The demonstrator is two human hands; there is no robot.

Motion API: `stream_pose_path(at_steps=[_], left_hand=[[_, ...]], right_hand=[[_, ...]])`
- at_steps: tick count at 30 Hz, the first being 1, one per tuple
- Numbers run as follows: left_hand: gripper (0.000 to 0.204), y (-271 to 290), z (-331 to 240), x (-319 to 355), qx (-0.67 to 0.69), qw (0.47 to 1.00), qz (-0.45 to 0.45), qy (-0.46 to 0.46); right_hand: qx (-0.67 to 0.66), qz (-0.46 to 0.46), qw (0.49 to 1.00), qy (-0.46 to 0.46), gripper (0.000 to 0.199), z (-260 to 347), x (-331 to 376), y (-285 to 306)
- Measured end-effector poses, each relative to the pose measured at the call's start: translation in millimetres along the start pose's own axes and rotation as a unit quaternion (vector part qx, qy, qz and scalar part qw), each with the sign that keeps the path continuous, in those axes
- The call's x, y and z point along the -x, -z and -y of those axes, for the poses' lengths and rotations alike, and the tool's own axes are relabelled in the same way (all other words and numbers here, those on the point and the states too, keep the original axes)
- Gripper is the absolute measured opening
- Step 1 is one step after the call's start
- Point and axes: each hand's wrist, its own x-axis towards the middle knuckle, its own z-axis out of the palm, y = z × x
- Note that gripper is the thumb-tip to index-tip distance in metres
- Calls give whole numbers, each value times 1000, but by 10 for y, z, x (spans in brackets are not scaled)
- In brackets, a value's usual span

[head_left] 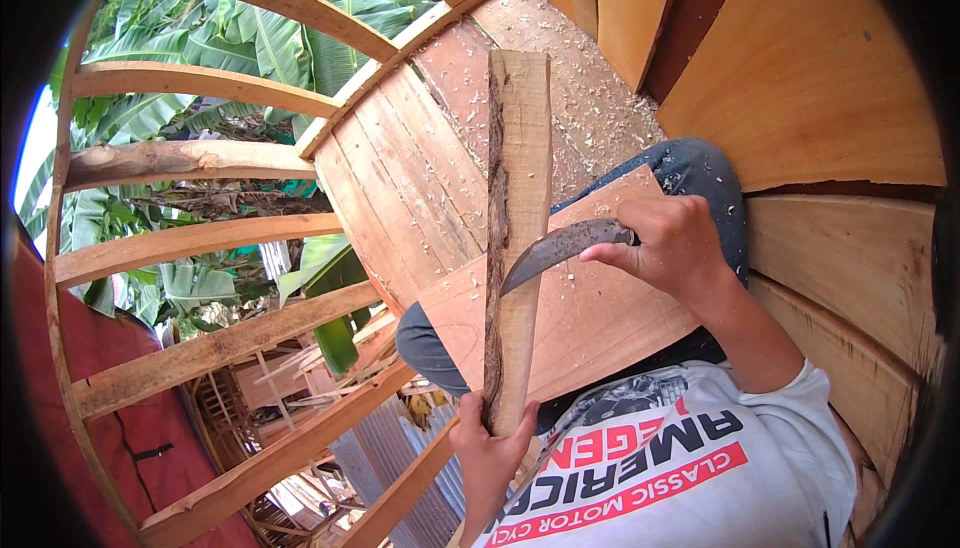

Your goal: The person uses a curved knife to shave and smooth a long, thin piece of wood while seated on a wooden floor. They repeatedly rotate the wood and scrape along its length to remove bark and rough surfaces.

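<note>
Bark-edged wood strip [515,238] is gripped at its lower end by the left hand [490,448], stood over the lap board [590,318], while a curved knife [560,246], clasped in the right hand [670,243], is pressed against it.

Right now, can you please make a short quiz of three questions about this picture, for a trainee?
1. True or false: the left hand grips the lower end of the wooden stick.
2. What does the right hand hold? A) a hammer B) a curved knife C) a saw
3. Fill in: the knife blade meets the stick beside its rough ____ edge.

Key
1. True: it holds the stick upright from below.
2. B: the blade tip touches the stick above the flat board on the lap.
3. Bark: a dark strip runs down the stick's left side.
</note>
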Motion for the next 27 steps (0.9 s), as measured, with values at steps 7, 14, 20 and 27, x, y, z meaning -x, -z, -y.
stream_pose_path(at_steps=[7,14,20,27], left_hand=[[43,100,178,156,-9,1000,6,17],[42,72,-63,138,5,999,15,40],[42,86,-5,217,-17,998,54,-1],[42,53,-100,181,7,998,49,35]], right_hand=[[-15,-78,988,-132,56,-350,-236,213],[-1,15,1000,13,58,114,-56,25],[36,-27,987,-155,59,-333,-174,276],[17,5,988,-153,58,-149,-116,173]])
